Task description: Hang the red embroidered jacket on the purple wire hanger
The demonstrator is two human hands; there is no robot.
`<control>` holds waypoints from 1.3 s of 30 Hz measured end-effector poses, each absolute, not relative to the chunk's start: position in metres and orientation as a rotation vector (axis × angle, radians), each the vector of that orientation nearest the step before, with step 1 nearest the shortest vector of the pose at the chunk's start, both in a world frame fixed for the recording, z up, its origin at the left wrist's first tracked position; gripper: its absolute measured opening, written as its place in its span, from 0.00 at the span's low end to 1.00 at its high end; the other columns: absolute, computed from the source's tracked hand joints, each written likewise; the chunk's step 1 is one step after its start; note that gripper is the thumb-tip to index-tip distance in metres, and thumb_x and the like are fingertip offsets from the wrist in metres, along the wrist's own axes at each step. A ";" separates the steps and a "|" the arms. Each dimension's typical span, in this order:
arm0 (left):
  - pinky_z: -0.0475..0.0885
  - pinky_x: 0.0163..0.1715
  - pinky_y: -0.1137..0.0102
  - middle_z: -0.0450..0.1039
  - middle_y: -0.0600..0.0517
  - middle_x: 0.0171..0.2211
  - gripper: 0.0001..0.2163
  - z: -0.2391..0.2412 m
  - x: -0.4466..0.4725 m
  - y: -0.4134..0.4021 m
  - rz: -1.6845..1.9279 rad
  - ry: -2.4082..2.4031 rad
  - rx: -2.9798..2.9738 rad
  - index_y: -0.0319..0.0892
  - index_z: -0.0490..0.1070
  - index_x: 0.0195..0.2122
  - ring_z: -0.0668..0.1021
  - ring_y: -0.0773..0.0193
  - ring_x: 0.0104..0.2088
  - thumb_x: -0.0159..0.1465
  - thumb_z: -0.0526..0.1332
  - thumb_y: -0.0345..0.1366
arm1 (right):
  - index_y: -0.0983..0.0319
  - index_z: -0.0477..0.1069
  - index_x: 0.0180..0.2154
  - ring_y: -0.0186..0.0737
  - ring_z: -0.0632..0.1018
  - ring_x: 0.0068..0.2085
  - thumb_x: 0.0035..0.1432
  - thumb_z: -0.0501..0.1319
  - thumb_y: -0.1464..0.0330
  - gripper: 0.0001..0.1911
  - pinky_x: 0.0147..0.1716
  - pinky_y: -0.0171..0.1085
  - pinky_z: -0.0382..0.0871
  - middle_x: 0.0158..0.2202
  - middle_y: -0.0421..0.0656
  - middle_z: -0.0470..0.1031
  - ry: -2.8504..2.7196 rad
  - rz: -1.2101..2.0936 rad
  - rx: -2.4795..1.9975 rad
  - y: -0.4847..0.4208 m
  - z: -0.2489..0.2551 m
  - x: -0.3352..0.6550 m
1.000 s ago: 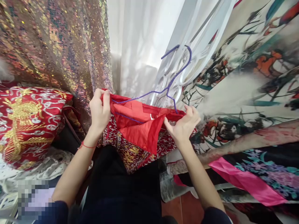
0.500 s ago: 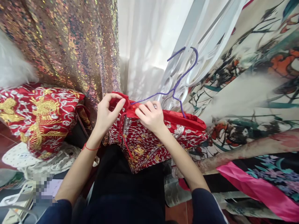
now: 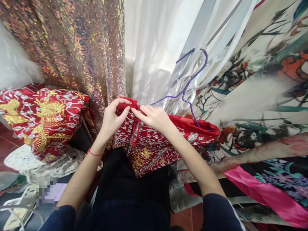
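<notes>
Bundle at far left: a red embroidered bundle [image 3: 45, 118] with gold and silver thread lies on a white perforated piece [image 3: 21, 158], well apart from both hands.
Backdrop at left: sequin fabric [image 3: 72, 48] hangs behind the bundle and runs down to just beside the left hand.
Left hand: the left hand [image 3: 113, 118] is raised in front of the person, a red thread bracelet [image 3: 93, 153] on its wrist. Thumb and fingers are pinched together on the plain red top edge of the red garment [image 3: 156, 147] at its left end.
Garment: it hangs below and to the right of that pinch, draped across the person's dark lap, patterned side outward. A thin red cord [image 3: 136, 134] dangles from the edge right under the spot where the two hands meet.
Right hand: the right hand [image 3: 154, 117] lies over the same top edge with fingers stretched leftward, tips touching the left hand's fingertips. Whether it clamps any cloth cannot be told, since the fingers cover the edge.
Hanger: a purple wire hanger [image 3: 190, 81] rises from the garment's top, right of the right hand; its lower wire runs down into the cloth, its hook points up against white metal scrollwork [image 3: 207, 48].
Middle background: a white curtain [image 3: 154, 41] hangs behind the hands.
Right side: painted floral fabric [image 3: 264, 80] slopes past the garment's right end, with a pink cloth [image 3: 260, 192] lower down.
</notes>
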State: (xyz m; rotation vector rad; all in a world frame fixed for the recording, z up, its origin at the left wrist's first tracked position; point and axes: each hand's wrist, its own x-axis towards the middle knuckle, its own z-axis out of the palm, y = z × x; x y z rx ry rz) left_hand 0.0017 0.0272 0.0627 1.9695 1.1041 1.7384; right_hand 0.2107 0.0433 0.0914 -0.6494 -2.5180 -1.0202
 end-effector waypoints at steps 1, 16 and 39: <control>0.76 0.49 0.66 0.81 0.49 0.45 0.07 0.062 0.002 0.028 1.742 1.105 1.966 0.42 0.76 0.43 0.82 0.62 0.44 0.65 0.64 0.33 | 0.62 0.69 0.58 0.34 0.74 0.37 0.73 0.47 0.78 0.20 0.28 0.34 0.64 0.39 0.45 0.77 -2.543 -1.033 -0.640 0.043 0.094 0.212; 0.77 0.47 0.68 0.81 0.49 0.43 0.05 0.064 0.005 0.019 1.768 1.096 1.973 0.42 0.76 0.42 0.82 0.64 0.42 0.65 0.63 0.31 | 0.64 0.72 0.50 0.33 0.71 0.28 0.76 0.46 0.73 0.16 0.25 0.35 0.60 0.29 0.40 0.73 -2.459 -1.121 -0.493 0.043 0.099 0.205; 0.76 0.46 0.68 0.81 0.49 0.41 0.05 0.069 0.002 0.022 1.705 1.010 1.732 0.42 0.76 0.39 0.81 0.63 0.40 0.64 0.64 0.36 | 0.62 0.69 0.44 0.33 0.71 0.26 0.73 0.42 0.77 0.18 0.26 0.37 0.52 0.28 0.40 0.74 -2.795 -1.112 -0.597 0.037 0.119 0.190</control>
